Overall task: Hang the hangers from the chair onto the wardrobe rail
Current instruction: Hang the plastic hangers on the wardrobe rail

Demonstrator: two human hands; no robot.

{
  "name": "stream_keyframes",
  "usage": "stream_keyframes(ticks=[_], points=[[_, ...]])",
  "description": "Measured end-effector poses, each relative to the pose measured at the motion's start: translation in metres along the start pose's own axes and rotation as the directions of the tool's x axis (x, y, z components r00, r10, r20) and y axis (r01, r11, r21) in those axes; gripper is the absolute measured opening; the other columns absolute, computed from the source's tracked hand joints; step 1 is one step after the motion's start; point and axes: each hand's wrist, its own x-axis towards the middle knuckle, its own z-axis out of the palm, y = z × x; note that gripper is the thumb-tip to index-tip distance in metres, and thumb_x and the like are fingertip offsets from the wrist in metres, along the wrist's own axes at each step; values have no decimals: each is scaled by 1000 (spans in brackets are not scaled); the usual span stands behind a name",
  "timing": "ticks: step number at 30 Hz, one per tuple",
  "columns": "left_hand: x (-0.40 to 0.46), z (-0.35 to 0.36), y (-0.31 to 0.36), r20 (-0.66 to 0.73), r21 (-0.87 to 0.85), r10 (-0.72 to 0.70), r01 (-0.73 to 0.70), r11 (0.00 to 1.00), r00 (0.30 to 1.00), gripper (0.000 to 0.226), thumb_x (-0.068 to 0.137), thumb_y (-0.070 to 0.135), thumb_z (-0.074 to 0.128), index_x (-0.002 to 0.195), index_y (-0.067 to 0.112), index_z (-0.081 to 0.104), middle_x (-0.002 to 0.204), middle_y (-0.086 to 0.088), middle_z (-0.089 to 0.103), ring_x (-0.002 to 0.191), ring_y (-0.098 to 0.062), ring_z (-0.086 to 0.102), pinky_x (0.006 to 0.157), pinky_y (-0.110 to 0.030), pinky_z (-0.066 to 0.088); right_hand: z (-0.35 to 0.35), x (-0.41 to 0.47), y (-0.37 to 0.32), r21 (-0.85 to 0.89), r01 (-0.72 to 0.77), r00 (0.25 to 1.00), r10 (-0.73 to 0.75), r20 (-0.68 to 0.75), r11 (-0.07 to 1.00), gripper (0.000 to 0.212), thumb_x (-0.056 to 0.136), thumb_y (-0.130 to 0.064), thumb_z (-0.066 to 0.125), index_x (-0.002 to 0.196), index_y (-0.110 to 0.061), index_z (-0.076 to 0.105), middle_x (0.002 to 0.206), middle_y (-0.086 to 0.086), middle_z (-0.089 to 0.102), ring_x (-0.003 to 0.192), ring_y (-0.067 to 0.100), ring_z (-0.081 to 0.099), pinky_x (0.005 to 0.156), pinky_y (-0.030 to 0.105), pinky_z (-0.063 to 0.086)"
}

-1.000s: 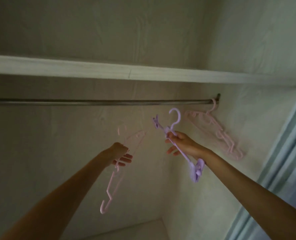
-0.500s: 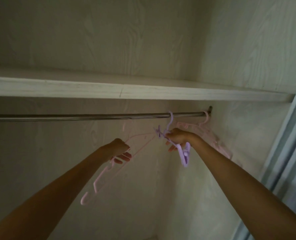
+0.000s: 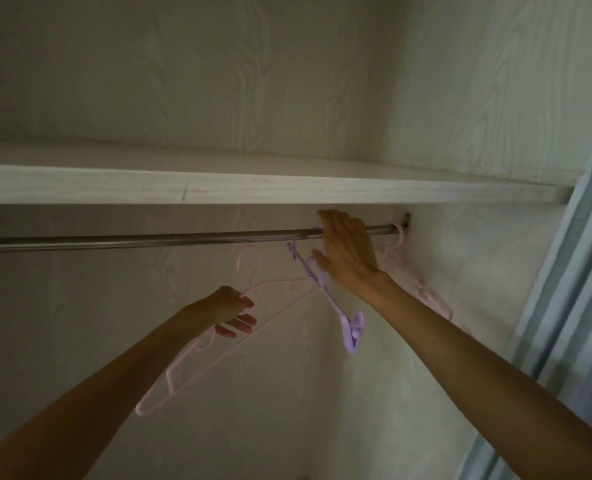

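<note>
A metal wardrobe rail [image 3: 149,240] runs horizontally under a pale wood-grain shelf [image 3: 253,188], ending at a bracket on the right wall. A purple hanger [image 3: 325,292] hangs from it near that end, a pink hanger [image 3: 400,237] hooked just beside the bracket.

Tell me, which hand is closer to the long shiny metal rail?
Right. The right hand reaches up at the metal rail; the left hand is lower, gripping a pink plastic hanger.
</note>
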Motion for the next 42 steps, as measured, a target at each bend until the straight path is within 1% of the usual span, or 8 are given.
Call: stream_keyframes(ticks=[8,14,24,27,30,33,37,42], points=[[4,6,3,-17,19,-12,12,1000,1000,22,99,10,38,83,15,53,78,-4,64,53,-11,65,61,-24,45,22,-5,31,-138,49,998,-44,36,989,63,59,-19,82,118,-5,62,111,9,67,102,24,65,97,36,45],[4,10,3,-12,4,-34,34,999,999,19,98,8,37,109,7,53,82,-7,63,69,-18,61,62,-27,45,9,-18,80,-120,-30,967,59,247,992,76,87,-22,59,149,-12,17,151,6,33,142,23,25,118,40,8],[5,14,7,26,65,-25,23,998,999,31,98,8,38,126,3,50,89,-6,66,72,-17,63,61,-29,47,6,-21,116,-257,-110,924,194,329,960,75,92,-22,52,150,-18,5,156,14,17,145,27,14,118,40,6],[3,10,8,72,103,-15,8,995,997,29,98,9,41,125,5,51,85,-2,66,74,-15,64,59,-27,49,1,-22,109,-163,-117,943,161,291,980,72,90,-20,54,150,-12,13,156,12,19,145,26,15,117,41,6],[-2,5,11,141,158,-18,-5,987,990,24,96,11,45,117,8,57,93,-1,67,80,-13,65,65,-25,51,0,-26,74,112,3,996,-12,84,994,47,87,-15,57,132,-7,49,135,17,51,128,34,45,107,44,27],[-10,3,16,212,244,-31,-22,969,977,19,95,10,45,103,13,63,93,4,69,81,-9,66,69,-24,51,-12,-39,21,465,-64,914,-135,383,883,46,95,-37,47,135,-14,45,138,9,51,125,27,49,104,35,36],[-18,11,28,216,459,-8,-94,883,976,22,91,9,47,85,24,62,84,11,68,81,-6,64,71,-22,45,-14,-62,-21,472,-181,687,-233,688,863,53,95,-50,37,138,-18,38,142,6,45,126,25,47,107,41,37],[-18,23,38,163,475,143,-205,856,976,21,85,7,52,72,21,59,72,9,66,73,-8,60,64,-22,40,-16,-79,-27,555,-305,750,-164,641,774,24,99,-31,37,106,-18,56,86,-3,61,87,26,63,81,39,50]])
